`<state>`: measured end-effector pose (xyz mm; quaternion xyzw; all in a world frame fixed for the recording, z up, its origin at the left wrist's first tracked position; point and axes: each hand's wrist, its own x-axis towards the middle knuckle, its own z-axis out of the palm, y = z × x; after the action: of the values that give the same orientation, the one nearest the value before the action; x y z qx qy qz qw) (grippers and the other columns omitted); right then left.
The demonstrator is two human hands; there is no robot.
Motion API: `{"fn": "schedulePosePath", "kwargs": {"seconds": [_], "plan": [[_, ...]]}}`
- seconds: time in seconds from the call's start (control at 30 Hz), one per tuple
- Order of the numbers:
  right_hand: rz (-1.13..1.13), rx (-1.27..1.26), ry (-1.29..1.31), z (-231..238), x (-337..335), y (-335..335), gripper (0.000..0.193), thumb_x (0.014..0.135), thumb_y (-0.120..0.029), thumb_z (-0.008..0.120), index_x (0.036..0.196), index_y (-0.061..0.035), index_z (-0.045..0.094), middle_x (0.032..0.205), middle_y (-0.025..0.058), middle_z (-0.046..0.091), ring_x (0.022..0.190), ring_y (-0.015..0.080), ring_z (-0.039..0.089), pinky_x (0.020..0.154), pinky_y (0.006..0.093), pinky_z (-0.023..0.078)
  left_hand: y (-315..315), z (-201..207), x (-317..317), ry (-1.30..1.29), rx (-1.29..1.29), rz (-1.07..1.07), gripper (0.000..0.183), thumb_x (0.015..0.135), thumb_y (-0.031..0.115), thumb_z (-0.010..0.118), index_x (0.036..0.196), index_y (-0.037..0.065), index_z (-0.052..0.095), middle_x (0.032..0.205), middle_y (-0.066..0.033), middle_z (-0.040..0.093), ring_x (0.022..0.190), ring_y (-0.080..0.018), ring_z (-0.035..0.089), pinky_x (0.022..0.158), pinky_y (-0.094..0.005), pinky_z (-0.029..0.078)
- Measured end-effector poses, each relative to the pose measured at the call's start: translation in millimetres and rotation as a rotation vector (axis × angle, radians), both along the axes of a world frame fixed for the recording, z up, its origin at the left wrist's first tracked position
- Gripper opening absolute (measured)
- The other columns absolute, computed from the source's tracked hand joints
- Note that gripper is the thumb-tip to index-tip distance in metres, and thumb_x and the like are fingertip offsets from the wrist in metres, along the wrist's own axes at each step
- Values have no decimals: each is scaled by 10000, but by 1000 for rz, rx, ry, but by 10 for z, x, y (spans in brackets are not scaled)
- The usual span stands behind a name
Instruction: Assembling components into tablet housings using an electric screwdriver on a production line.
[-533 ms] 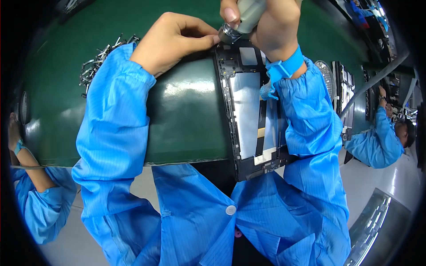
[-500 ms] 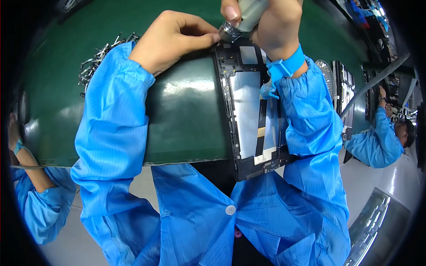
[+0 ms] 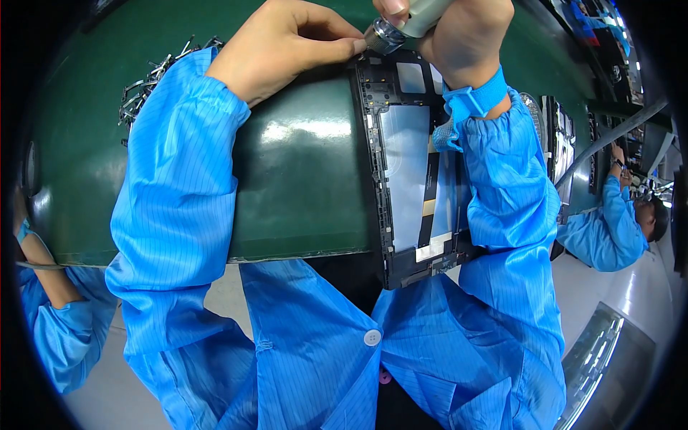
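My left hand (image 3: 269,54) is closed in a pinch at the far left corner of an opened tablet (image 3: 408,161), thumb and forefinger together. Whatever may be between those fingertips is too small to make out. Held in my right hand (image 3: 469,32) is a thick, pale tool with a metal nozzle (image 3: 385,36), which looks like a hot-air gun. Its nozzle points down and left, close to my left fingertips and the same corner. The tablet has a black frame and silvery inner panels; its near end juts past the table edge. My right forearm hides part of its right side.
A heap of small metal-and-black strips (image 3: 147,89) lies beyond my left sleeve on the green table (image 3: 301,193). Right of my arm stand more tablet-like panels (image 3: 562,143), with a grey cable (image 3: 609,136) arching over. Co-workers in blue sleeves (image 3: 605,226) sit on both sides.
Both hands, the tool and the tablet's far end appear shifted slightly up and right in the view. The left hand's pinch and the right hand's grip stay the same.
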<state>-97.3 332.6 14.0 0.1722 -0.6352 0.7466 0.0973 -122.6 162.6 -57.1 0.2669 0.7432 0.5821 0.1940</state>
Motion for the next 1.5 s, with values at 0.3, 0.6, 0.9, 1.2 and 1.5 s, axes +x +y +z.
{"fn": "schedulePosePath", "kwargs": {"seconds": [0.3, 0.6, 0.9, 1.2, 1.5], "plan": [[-1, -13, -17, -11, -16, -28, 215, 902, -165, 532, 879, 38, 601, 715, 128, 625, 450, 146, 535, 419, 233, 427, 4, 13, 3, 6, -18, 14, 209, 871, 107, 673, 1011, -44, 710, 905, -98, 705, 849, -144, 660, 829, -265, 520], [-7, 35, 9, 11, -18, -22, 228, 911, -182, 542, 875, 35, 604, 706, 117, 621, 445, 139, 533, 421, 229, 422, 19, -1, -9, 50, -35, 14, 224, 866, 114, 683, 1029, -36, 713, 911, -113, 712, 850, -159, 671, 838, -272, 525], [-28, 8, -49, 2, 0, -52, 283, 914, -216, 593, 767, 24, 619, 640, 96, 604, 434, 135, 529, 412, 234, 404, -6, -18, -9, 14, -18, 5, 222, 875, 121, 679, 1026, -39, 710, 910, -108, 712, 854, -160, 672, 845, -274, 521], [-34, -19, -46, -19, -5, -43, 232, 918, -145, 595, 755, 18, 611, 638, 90, 604, 435, 138, 531, 402, 255, 402, 23, 24, 10, 20, -45, 16, 212, 874, 112, 675, 1017, -40, 711, 896, -90, 705, 842, -145, 656, 827, -268, 512], [-23, -79, -11, -21, -3, -77, 203, 908, -71, 594, 725, 16, 600, 603, 64, 594, 439, 111, 528, 409, 253, 402, 13, 71, 23, -32, 22, 15, 210, 848, 102, 701, 989, -52, 719, 869, -99, 713, 797, -130, 643, 760, -259, 511]]}}
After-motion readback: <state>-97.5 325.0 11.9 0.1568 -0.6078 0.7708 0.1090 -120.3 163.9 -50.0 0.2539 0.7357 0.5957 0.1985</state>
